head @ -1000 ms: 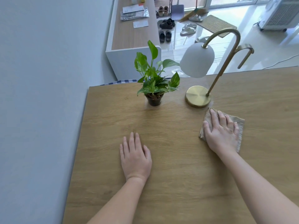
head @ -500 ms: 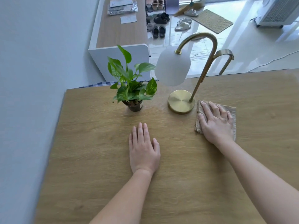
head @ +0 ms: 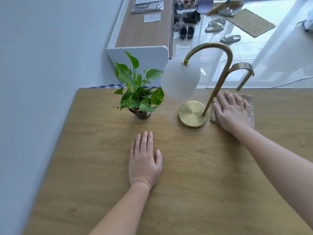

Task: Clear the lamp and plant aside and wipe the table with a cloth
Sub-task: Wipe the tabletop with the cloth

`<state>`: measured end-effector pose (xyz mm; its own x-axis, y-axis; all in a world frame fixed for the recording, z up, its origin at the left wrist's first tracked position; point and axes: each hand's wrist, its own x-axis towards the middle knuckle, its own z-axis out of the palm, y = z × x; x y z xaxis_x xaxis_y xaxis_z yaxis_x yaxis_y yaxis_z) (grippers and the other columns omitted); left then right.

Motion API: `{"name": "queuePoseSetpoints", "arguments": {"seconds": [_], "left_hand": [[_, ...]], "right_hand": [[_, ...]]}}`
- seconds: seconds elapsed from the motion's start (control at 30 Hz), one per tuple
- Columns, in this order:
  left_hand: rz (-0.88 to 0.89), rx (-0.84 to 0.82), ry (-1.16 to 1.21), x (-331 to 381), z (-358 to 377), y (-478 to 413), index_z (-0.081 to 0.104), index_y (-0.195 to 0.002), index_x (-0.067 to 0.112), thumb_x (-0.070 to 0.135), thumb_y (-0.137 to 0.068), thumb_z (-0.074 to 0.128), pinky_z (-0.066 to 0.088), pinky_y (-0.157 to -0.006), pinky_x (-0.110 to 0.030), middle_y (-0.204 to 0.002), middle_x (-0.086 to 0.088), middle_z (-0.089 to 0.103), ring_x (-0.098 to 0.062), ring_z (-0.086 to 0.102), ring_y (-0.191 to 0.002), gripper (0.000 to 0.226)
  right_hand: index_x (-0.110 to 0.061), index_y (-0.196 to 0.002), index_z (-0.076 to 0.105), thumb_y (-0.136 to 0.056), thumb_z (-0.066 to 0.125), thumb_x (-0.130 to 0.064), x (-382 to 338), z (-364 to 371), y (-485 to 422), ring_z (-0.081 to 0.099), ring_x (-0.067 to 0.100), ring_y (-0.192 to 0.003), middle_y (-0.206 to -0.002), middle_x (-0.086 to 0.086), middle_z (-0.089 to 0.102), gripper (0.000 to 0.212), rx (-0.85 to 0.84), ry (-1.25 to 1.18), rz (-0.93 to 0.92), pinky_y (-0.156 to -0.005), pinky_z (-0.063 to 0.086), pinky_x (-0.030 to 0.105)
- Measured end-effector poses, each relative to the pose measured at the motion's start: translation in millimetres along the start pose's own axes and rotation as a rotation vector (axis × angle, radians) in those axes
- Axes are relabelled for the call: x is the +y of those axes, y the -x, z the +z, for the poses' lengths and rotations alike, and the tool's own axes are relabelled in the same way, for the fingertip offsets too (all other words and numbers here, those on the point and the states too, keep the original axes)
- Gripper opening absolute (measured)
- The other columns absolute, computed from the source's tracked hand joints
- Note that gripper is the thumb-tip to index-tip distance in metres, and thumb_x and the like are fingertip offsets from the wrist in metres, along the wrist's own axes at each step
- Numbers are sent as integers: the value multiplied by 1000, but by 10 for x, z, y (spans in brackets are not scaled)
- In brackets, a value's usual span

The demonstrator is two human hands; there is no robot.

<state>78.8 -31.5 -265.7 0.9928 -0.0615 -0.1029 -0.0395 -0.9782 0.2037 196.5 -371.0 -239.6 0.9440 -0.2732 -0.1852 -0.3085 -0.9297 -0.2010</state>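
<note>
- Beige cloth [head: 251,109] lies folded flat on the wooden table [head: 101,167] at the right of centre, near the far edge and just right of the lamp's base.
- My right hand [head: 232,111] presses down on it, palm flat and fingers straight; nothing is grasped.
- My left hand [head: 144,164] rests flat on bare wood in the lower middle, fingers together and relaxed, holding nothing.
- Brass lamp [head: 181,78] stands just left of the cloth; its round base [head: 193,114] sits on the table, and its white shade hangs over the far edge between plant and stem.
- Left of the lamp, a small dark pot [head: 142,114] stands upright and holds a green leafy plant [head: 138,92].
- Beyond the table, at upper centre, a white cabinet [head: 144,29] carries papers [head: 147,5] on its wooden top.
- A shoe rack [head: 186,16] beside it holds several pairs.
- Pale slippers [head: 215,27] and a woven mat [head: 250,22] lie on the floor at upper right.
</note>
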Motion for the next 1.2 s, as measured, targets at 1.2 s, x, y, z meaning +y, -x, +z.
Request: {"name": "queuePoseSetpoints", "arguments": {"seconds": [1.2], "left_hand": [[-71,73,60,-1999,-244,1694,25,-170,20,39,-113,30,11,-135,-44,-177,-1,23,-22,15,-165,61]], "right_hand": [[-55,-164,-9,-109,15,-66,-1512,1098,4043,-16,10,-163,-176,-19,-11,61,-105,5,-308,-132,-9,47]]}}
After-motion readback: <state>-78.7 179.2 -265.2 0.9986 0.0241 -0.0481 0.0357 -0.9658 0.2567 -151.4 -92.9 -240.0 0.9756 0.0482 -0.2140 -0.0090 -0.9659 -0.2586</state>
